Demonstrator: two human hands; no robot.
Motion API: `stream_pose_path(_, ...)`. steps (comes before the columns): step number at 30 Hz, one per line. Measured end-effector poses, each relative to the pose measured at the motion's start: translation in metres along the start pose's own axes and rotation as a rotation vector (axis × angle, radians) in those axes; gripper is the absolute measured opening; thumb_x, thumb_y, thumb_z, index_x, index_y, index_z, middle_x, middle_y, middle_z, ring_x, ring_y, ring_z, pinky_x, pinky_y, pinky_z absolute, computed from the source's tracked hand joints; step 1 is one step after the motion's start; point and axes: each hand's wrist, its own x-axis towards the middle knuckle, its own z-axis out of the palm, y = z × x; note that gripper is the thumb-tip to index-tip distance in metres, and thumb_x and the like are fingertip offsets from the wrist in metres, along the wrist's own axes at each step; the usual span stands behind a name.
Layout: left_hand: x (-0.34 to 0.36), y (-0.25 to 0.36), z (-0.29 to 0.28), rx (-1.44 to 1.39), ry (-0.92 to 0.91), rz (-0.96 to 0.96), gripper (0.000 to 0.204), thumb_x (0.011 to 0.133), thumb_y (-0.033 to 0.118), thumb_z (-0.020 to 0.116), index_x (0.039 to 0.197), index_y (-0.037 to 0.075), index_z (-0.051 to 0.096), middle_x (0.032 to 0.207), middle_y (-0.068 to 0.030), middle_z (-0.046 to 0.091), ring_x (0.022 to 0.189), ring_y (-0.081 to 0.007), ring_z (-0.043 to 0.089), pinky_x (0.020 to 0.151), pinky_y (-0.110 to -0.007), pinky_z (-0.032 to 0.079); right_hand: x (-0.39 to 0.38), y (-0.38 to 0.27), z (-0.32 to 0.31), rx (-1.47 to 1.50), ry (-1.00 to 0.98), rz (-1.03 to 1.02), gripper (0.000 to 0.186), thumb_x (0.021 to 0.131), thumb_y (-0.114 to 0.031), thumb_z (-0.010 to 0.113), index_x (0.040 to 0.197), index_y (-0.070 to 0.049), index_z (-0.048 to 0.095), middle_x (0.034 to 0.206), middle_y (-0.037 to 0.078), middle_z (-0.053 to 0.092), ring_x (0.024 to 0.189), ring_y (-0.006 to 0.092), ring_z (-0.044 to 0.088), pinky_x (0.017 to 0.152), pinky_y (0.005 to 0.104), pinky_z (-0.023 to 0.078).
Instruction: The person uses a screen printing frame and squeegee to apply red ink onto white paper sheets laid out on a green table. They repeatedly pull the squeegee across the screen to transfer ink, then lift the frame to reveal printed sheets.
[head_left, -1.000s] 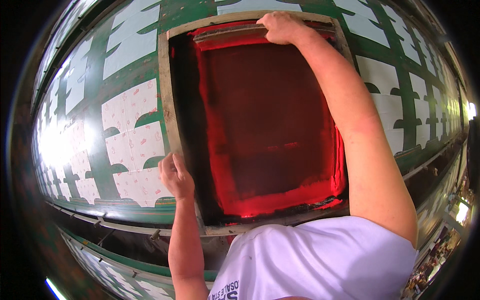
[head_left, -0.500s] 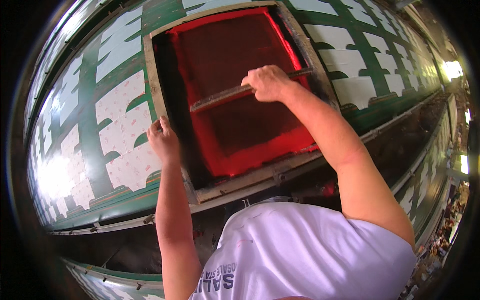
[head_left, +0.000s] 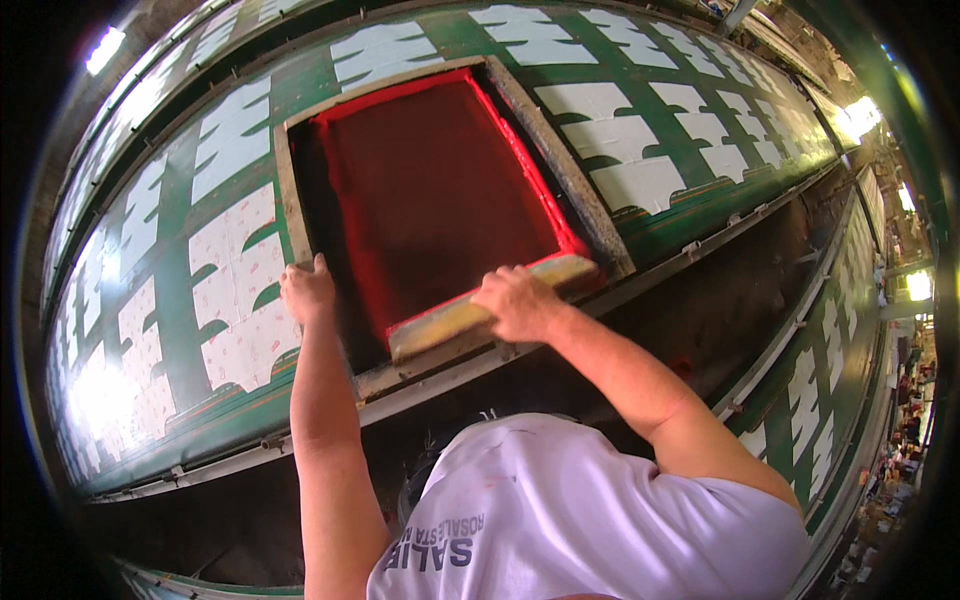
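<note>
My right hand (head_left: 520, 303) is closed around a long squeegee (head_left: 440, 330) with a yellowish, ink-smeared side. The tool lies across the near end of a screen printing frame (head_left: 556, 155) and is slightly blurred. Within the frame's pale, worn rails, the dark red mesh (head_left: 430, 190) is bordered by bright red ink, thickest along the right side. My left hand (head_left: 308, 290) grips the left rail near its lower part, fingers curled over the edge. Whatever lies under the frame is hidden.
The frame rests on a long green printing table (head_left: 660, 225) with a metal rail along its near edge. White cut fabric pieces (head_left: 630, 150) lie in rows to the right and beyond. Printed pieces (head_left: 235, 300) with small reddish marks lie to the left. Another green table (head_left: 800, 420) stands at lower right.
My right hand has pulled the squeegee from mid-mesh to the frame's near end, tilting it so its yellowish side shows. My left hand stays on the left rail. The view has shifted somewhat.
</note>
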Motion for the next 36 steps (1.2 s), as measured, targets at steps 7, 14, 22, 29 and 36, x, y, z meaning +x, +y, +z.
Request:
stream_pose_path(7,0.003,0.010,0.000,0.063,-0.061,-0.012,0.066,0.097,0.064,0.077,0.126,0.004,0.078,0.133,-0.0250,0.075,0.129,-0.0426,0.071,0.112,-0.054,0.055,-0.031,0.026,-0.007,0.221,0.118,-0.175,0.062,0.085,-0.058,0.090,0.120,-0.007,0.077,0.124,0.014,0.072,0.124,0.0353,0.066,0.113,0.0522,0.054)
stream_pose_path(14,0.004,0.023,0.001,0.100,-0.080,-0.124,0.070,0.100,0.067,0.073,0.133,0.004,0.075,0.139,-0.0219,0.073,0.134,-0.0435,0.068,0.113,-0.056,0.053,-0.056,0.169,-0.035,0.342,0.466,0.189,0.035,0.088,-0.019,0.089,0.120,-0.007,0.080,0.131,0.012,0.074,0.126,0.0365,0.069,0.109,0.0518,0.054)
stream_pose_path(22,0.010,0.018,0.006,0.181,-0.070,-0.139,0.070,0.102,0.068,0.071,0.131,0.004,0.071,0.138,-0.0201,0.071,0.132,-0.0434,0.067,0.113,-0.057,0.051,-0.026,0.272,-0.019,0.339,0.315,0.636,0.080,0.088,-0.012,0.091,0.160,-0.003,0.057,0.155,0.025,0.066,0.142,0.0450,0.064,0.123,0.0524,0.050)
stream_pose_path(29,0.010,0.008,0.006,0.071,-0.056,-0.106,0.062,0.094,0.053,0.085,0.123,0.001,0.071,0.128,-0.0220,0.072,0.123,-0.0458,0.069,0.105,-0.056,0.054,-0.003,0.279,0.001,0.300,0.338,0.769,0.083,0.085,-0.005,0.088,0.161,-0.010,0.057,0.141,0.022,0.071,0.136,0.0449,0.066,0.118,0.0532,0.052)
stream_pose_path(36,0.016,-0.014,0.018,0.005,-0.037,-0.055,0.063,0.093,0.051,0.086,0.119,-0.004,0.069,0.123,-0.0247,0.071,0.118,-0.0468,0.070,0.103,-0.055,0.054,-0.002,0.279,-0.011,0.350,0.414,0.724,0.064,0.080,-0.001,0.084,0.142,-0.011,0.073,0.127,0.018,0.073,0.125,0.0424,0.069,0.112,0.0515,0.055)
